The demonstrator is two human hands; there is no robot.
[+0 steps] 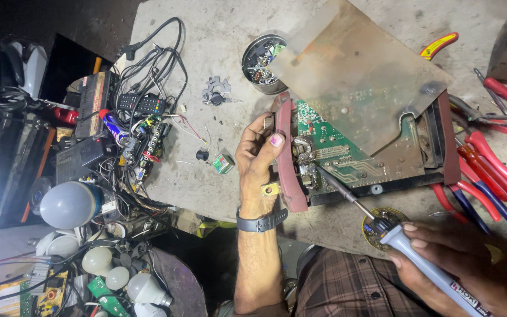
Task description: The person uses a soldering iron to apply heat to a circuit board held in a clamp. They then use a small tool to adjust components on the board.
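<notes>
Rough grey concrete is serving as the workbench (218, 176), and its left edge is drowning in clutter. Pale round bulbs (70, 204) are lying beside a black box with an orange-and-red label (94, 100), and a tangle of black cables (148, 64) is spilling over a small remote. A tiny green and white carton (223, 163) is sitting alone on bare concrete, just left of the left hand (260, 154). That hand, with a dark watch at the wrist, is closing thumb and fingers around the dark red frame (286, 158) of an opened device. Inside the frame a green circuit board (347, 152) is lying flat, half covered by a rusty metal plate (359, 76); a round tin of small parts (262, 63) is standing at the plate's upper left corner. The right hand (459, 264) is gripping the pale blue handle of a soldering iron (382, 226), whose tip is touching the board near the frame. Red-handled pliers and cutters (494, 164) are lying at the far right.
</notes>
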